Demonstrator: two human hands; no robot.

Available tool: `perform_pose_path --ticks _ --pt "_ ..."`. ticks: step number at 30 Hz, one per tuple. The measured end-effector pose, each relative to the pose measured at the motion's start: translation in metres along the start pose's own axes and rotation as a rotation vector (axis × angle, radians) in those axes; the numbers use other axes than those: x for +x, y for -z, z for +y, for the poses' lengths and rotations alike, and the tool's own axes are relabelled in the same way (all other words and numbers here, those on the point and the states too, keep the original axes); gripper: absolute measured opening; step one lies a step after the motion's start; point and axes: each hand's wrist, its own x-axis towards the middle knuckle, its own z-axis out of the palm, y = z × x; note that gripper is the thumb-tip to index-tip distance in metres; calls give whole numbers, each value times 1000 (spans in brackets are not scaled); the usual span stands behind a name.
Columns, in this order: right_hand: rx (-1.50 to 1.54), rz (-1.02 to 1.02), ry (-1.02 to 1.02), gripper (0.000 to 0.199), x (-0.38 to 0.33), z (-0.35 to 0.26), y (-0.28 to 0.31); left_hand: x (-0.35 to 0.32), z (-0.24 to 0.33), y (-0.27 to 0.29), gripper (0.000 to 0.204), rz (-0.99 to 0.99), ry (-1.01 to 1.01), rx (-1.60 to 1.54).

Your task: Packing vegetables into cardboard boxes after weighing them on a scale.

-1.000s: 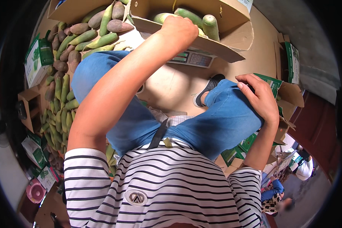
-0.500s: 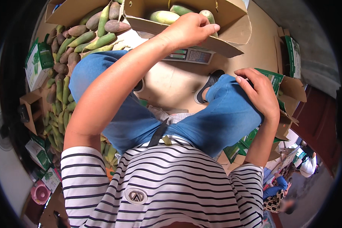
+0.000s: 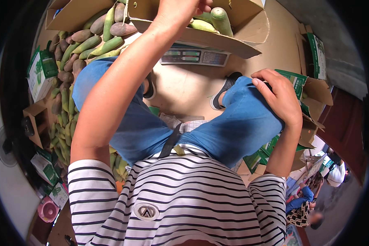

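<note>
My left hand (image 3: 179,11) reaches over the near flap of an open cardboard box (image 3: 250,30) at the top. The picture's edge cuts it off, and only a few curled fingertips show, so its grip is hidden. Beside it in the box stands a thick green radish (image 3: 221,20), its pale end up. A yellow-green radish (image 3: 203,26) lies left of that one. Under the box, the front of a digital scale (image 3: 194,56) with displays and a keypad sticks out. My right hand (image 3: 279,92) rests on my right knee, holding nothing, its fingers loosely bent and apart.
Green and purplish-brown radishes (image 3: 86,43) cover the floor along the left. Green-and-white cartons (image 3: 41,76) stand at the far left, and opened cartons (image 3: 315,96) sit beyond my right knee. A pink basin (image 3: 47,210) is at lower left. Another person (image 3: 301,203) appears at lower right.
My left hand has moved left and up from the upright radish, leaving that radish and more of the scale in sight. My right hand stays on the knee.
</note>
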Motion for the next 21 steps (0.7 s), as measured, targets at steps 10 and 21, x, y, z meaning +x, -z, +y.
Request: perform_pose_path --ticks 10,21 --pt "-27 1 6 25 0 6 -1 0 17 7 28 207 -48 -92" --pt "21 141 81 24 -5 14 -4 1 12 13 35 123 -145 18"
